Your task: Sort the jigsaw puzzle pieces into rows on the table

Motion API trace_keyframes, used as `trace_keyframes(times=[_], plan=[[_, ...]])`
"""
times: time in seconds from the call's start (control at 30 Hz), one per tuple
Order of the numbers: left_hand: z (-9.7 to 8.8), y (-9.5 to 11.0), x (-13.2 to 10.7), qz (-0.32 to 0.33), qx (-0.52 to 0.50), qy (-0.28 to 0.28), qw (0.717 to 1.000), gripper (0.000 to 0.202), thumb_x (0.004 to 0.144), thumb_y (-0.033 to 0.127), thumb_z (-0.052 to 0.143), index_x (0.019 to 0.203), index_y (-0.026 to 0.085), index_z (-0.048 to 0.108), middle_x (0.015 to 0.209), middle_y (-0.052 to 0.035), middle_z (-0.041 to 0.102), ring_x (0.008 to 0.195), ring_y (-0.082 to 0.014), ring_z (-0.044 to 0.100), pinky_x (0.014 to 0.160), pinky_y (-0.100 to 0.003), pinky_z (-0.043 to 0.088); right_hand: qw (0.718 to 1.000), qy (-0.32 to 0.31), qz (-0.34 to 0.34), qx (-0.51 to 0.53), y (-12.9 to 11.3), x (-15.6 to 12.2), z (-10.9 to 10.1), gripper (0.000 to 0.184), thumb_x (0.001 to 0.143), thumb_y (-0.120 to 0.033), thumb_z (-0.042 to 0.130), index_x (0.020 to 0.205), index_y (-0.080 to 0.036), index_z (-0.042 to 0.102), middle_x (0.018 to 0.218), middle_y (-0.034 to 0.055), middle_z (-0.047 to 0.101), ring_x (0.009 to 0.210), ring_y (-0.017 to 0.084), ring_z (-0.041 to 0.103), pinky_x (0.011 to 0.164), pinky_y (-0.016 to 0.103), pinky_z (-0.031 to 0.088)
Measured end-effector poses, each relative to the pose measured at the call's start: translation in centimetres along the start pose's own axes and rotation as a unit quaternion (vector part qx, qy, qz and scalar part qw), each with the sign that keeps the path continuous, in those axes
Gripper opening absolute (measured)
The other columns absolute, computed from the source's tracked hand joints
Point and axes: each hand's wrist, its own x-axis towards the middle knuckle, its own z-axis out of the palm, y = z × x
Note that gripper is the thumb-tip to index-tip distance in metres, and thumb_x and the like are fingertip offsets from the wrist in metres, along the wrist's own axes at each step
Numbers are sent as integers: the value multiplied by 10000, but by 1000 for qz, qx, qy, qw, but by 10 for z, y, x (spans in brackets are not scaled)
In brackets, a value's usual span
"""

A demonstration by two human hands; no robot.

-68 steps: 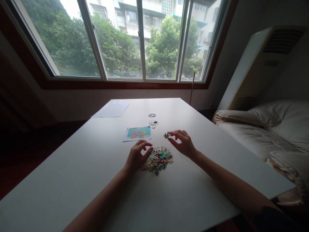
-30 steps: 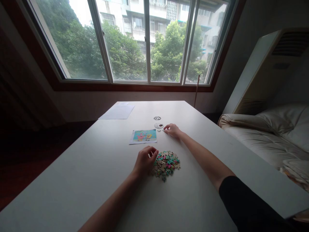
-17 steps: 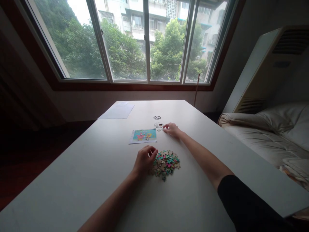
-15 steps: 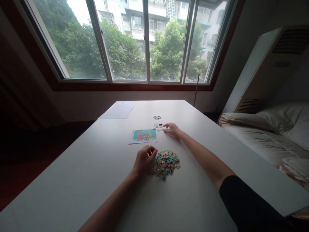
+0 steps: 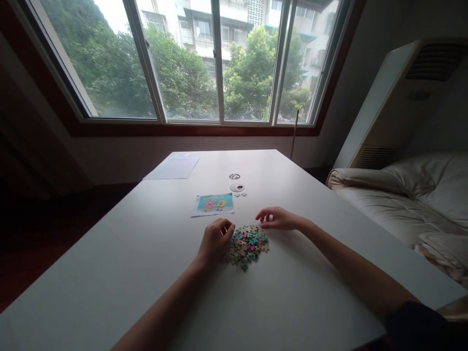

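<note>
A heap of colourful puzzle pieces (image 5: 246, 245) lies on the white table (image 5: 109, 273). My left hand (image 5: 214, 240) rests at the heap's left edge with its fingers curled onto the pieces. My right hand (image 5: 275, 219) hovers just past the heap's far right side, fingers loosely apart, nothing visible in them. Two small loose pieces (image 5: 240, 195) lie farther back, near a printed cartoon picture (image 5: 213, 204).
Two small round objects (image 5: 236, 187) sit behind the loose pieces. A sheet of paper (image 5: 171, 167) lies at the far left corner. A wide window runs along the back wall. A cushioned sofa (image 5: 409, 195) stands to the right of the table.
My right hand has drawn back from the far spot near the round objects to the heap, leaving a piece there. My left hand stayed at the heap.
</note>
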Motion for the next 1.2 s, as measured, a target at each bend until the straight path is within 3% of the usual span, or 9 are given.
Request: trace_keyframes(times=[0.27, 0.6, 0.73, 1.03, 1.2], plan=[[0, 1, -1, 15, 7, -1, 1000, 203, 771, 264, 461, 632, 171, 576, 615, 0, 549, 555, -123, 488, 544, -223, 378, 999, 10, -35, -32, -4, -12, 8, 286, 727, -351, 638, 981, -220, 646, 836, 33, 513, 720, 119, 476, 628, 211, 407], [-1, 2, -1, 19, 6, -7, 1000, 200, 781, 261, 460, 634, 172, 561, 615, 1, 541, 560, -124, 487, 562, -232, 387, 998, 6, 10, 64, 5, -14, 9, 246, 735, -366, 611, 853, -152, 638, 671, 0, 564, 613, 99, 493, 562, 202, 385], [-2, 1, -2, 21, -1, -9, 1000, 203, 786, 265, 457, 642, 173, 566, 616, -2, 546, 571, -129, 496, 568, -238, 399, 996, 10, 14, 86, -1, -15, 3, 256, 739, -380, 601, 827, -142, 633, 725, 24, 626, 641, 111, 537, 580, 219, 392], [-9, 20, -5, 72, -57, -54, 994, 185, 800, 295, 502, 817, 179, 646, 722, -27, 604, 653, -131, 549, 575, -218, 418, 982, 172, -71, 34, -41, -14, 22, 185, 780, -347, 576, 794, -166, 613, 736, 22, 628, 626, 108, 536, 576, 228, 418], [-11, 29, -6, 88, -101, -60, 989, 190, 789, 304, 542, 857, 176, 666, 738, -41, 616, 657, -133, 558, 579, -224, 408, 966, 208, -152, -30, -55, -17, 30, 123, 821, -290, 538, 792, -188, 600, 743, 27, 618, 672, 122, 541, 652, 257, 443]])
